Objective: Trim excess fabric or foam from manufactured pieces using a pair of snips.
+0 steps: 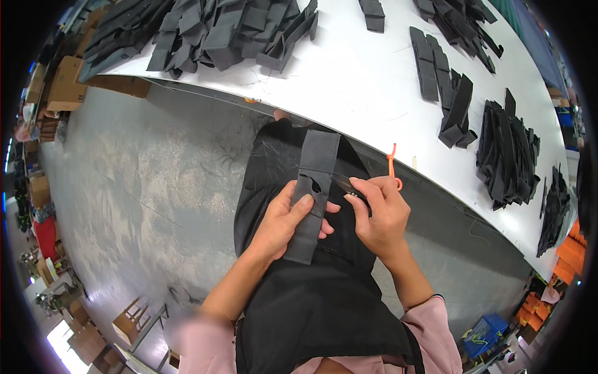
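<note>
Over my lap, a black fabric strip (319, 149) with stitched seams runs lengthwise away from me. My left hand (288, 219) is closed on its middle, thumb on top and fingers underneath. Beside the thumb, a fold or opening in the fabric gapes. My right hand (381, 215) pinches a small pointed metal tool, which looks like thread snips (342, 182). Its tip reaches the strip's right edge near a cross seam. The tool's rear end is hidden in my fingers.
A white table (349, 81) crosses in front of me, with piles of black strips (230, 31) at the left and more strips (507, 149) at the right. An orange cord (391, 161) hangs at its near edge. Cardboard boxes (66, 84) stand far left; a blue crate (486, 333) sits lower right.
</note>
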`<state>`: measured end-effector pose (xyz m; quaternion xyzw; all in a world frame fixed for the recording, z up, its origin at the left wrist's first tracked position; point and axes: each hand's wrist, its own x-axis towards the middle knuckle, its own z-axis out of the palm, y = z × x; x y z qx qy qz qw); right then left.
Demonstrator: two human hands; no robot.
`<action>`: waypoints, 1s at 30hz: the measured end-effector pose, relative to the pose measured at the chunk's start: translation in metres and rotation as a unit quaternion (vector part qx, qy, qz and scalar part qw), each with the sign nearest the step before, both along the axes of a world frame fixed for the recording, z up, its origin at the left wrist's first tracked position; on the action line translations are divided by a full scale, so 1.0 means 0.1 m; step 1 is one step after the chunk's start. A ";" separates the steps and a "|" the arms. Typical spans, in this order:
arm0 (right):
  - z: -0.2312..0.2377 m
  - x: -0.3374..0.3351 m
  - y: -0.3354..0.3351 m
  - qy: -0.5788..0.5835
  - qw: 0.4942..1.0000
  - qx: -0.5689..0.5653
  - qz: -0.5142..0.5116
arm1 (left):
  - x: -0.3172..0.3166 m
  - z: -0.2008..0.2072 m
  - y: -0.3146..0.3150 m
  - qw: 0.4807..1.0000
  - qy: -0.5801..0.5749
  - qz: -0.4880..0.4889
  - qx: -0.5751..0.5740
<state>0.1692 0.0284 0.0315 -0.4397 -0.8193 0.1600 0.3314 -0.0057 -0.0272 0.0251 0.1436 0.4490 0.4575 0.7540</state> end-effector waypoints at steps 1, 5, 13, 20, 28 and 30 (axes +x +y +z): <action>0.00 -0.01 0.01 0.000 1.000 0.000 0.000 | 0.00 0.00 -0.01 1.000 -0.001 0.000 0.005; -0.04 -0.03 -0.01 0.014 1.000 -0.018 -0.001 | 0.00 -0.01 -0.02 1.000 0.004 -0.011 0.011; -0.04 -0.04 -0.09 0.115 0.983 -0.129 -0.054 | 0.01 -0.03 -0.06 1.000 0.001 -0.013 0.009; -0.08 -0.06 -0.10 0.109 0.987 -0.106 -0.042 | 0.02 -0.05 -0.08 0.999 0.020 -0.008 0.046; -0.08 -0.10 -0.05 0.122 0.992 0.007 0.003 | 0.08 -0.05 -0.14 0.960 0.258 -0.040 0.105; -0.13 -0.12 -0.04 0.077 0.997 -0.011 0.013 | 0.09 -0.04 -0.15 0.962 0.251 -0.040 0.103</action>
